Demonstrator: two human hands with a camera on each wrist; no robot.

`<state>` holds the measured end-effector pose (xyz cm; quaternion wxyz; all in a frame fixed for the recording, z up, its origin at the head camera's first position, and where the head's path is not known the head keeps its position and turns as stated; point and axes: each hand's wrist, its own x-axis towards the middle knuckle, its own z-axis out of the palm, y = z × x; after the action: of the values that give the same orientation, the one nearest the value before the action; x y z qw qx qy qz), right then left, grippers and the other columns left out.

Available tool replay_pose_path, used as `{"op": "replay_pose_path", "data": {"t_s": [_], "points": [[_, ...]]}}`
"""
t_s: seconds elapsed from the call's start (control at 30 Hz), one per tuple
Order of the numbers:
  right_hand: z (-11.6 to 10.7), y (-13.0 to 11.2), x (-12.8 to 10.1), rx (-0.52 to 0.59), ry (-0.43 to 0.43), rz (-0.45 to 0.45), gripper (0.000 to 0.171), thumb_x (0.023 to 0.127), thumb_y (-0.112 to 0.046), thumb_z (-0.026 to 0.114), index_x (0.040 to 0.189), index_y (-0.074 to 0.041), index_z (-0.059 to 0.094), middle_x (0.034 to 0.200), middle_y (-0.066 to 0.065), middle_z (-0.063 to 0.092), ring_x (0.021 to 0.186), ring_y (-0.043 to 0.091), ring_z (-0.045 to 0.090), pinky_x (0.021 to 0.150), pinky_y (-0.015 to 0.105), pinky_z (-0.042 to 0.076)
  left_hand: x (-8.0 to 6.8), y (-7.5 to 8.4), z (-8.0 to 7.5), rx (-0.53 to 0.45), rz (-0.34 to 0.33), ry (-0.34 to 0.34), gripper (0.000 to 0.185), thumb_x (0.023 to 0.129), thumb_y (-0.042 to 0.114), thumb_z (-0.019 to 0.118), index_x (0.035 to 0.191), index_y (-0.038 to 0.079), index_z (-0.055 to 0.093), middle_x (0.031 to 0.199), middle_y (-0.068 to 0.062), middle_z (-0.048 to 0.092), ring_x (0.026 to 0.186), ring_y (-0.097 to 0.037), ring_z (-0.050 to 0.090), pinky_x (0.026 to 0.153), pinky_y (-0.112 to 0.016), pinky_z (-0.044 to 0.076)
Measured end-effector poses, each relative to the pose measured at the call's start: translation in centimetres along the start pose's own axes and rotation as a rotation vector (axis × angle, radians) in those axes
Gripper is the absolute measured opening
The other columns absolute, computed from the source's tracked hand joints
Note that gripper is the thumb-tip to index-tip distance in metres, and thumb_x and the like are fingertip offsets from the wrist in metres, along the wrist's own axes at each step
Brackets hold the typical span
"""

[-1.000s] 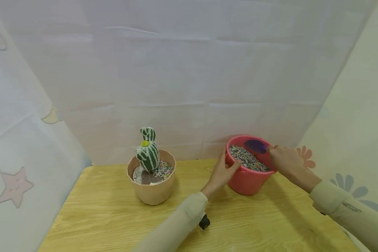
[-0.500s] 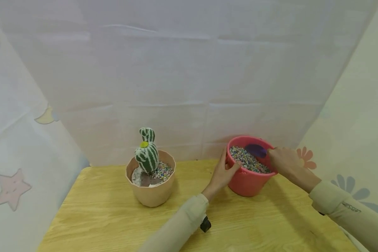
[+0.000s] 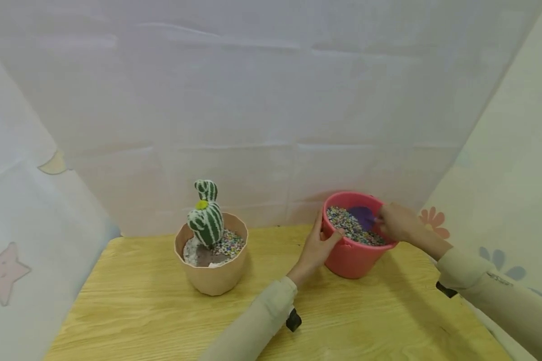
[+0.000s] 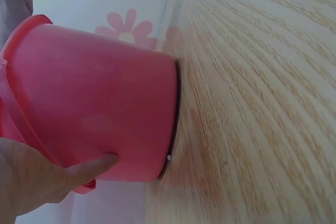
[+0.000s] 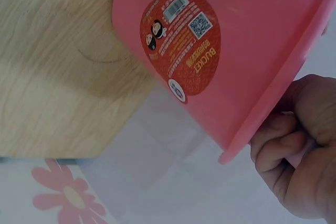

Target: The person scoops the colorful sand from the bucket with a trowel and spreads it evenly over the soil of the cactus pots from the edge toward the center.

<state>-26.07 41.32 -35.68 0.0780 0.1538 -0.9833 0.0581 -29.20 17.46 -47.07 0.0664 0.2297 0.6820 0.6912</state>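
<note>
A pink bucket (image 3: 354, 259) stands on the table, partly filled with small multicoloured pebbles (image 3: 343, 221). My left hand (image 3: 315, 249) grips its left side, thumb at the front rim; in the left wrist view one finger stretches along the bucket wall (image 4: 105, 98). Over the right rim, my right hand (image 3: 397, 220) holds a purple scoop (image 3: 362, 216) by its handle, the fingers curled round it. The scoop's blade lies inside the bucket, its lower edge at the pebbles. In the right wrist view, the right hand (image 5: 299, 150) is beside the rim, and the blade is hidden.
A peach faceted pot (image 3: 214, 281) stands left on the wooden table (image 3: 149, 311), with a knitted green-and-white cactus (image 3: 206, 223), coloured pebbles and white material in it. A pale wall covering (image 3: 235, 100) rises directly behind the table.
The right hand has moved slightly left and further over the bucket, and the scoop's blade has gone lower into the pebbles. The left hand keeps its hold on the bucket. The view has shifted slightly.
</note>
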Motion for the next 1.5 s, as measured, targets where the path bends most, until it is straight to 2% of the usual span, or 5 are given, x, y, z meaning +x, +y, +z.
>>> {"op": "replay_pose_path", "data": {"t_s": [0.27, 0.47, 1.03, 1.23, 1.5], "points": [[0.9, -1.1, 0.3, 0.336, -0.076, 0.136, 0.02, 0.095, -0.007, 0.068, 0.089, 0.01, 0.078, 0.072, 0.011, 0.071, 0.048, 0.013, 0.058, 0.049, 0.031, 0.049, 0.0, -0.2, -0.3, 0.006, -0.01, -0.007, 0.084, 0.096, 0.052, 0.067, 0.157, 0.056, 0.01, 0.156, -0.002, 0.041, 0.126, -0.017, 0.051, 0.1, -0.043, 0.047], [1.7, -1.2, 0.3, 0.415, -0.132, 0.16, 0.023, 0.099, -0.012, 0.068, 0.097, 0.008, 0.078, 0.08, 0.013, 0.074, 0.045, 0.017, 0.057, 0.045, 0.03, 0.048, 0.0, -0.5, -0.3, 0.029, -0.02, 0.007, 0.083, 0.097, 0.048, 0.067, 0.156, 0.058, 0.01, 0.163, 0.013, 0.028, 0.139, -0.02, 0.042, 0.107, -0.048, 0.042], [-1.0, -1.6, -0.8, 0.521, -0.283, -0.036, 0.017, 0.099, -0.011, 0.068, 0.098, 0.001, 0.08, 0.068, 0.001, 0.068, 0.05, 0.008, 0.052, 0.05, 0.025, 0.046, -0.1, -0.4, -0.3, 0.024, 0.002, -0.016, 0.085, 0.096, 0.053, 0.066, 0.158, 0.055, 0.008, 0.163, 0.02, 0.021, 0.143, -0.015, 0.035, 0.11, -0.048, 0.038], [-2.1, -0.9, -1.3, 0.628, -0.426, 0.089, 0.017, 0.099, -0.016, 0.069, 0.105, -0.004, 0.081, 0.067, 0.002, 0.065, 0.049, 0.007, 0.04, 0.048, 0.022, 0.037, -0.2, -0.4, -0.2, 0.031, 0.0, -0.009, 0.086, 0.096, 0.056, 0.065, 0.159, 0.053, 0.007, 0.164, 0.016, 0.023, 0.143, -0.015, 0.036, 0.11, -0.047, 0.038], [-2.8, -0.6, -1.5, 0.789, -0.468, 0.223, 0.025, 0.098, -0.009, 0.066, 0.117, 0.006, 0.074, 0.057, 0.001, 0.048, 0.047, 0.009, 0.027, 0.046, 0.025, 0.024, -0.1, 0.2, 0.0, -0.003, 0.019, -0.016, 0.085, 0.097, 0.05, 0.066, 0.16, 0.052, 0.009, 0.165, 0.008, 0.025, 0.138, -0.015, 0.041, 0.109, -0.049, 0.04]]}}
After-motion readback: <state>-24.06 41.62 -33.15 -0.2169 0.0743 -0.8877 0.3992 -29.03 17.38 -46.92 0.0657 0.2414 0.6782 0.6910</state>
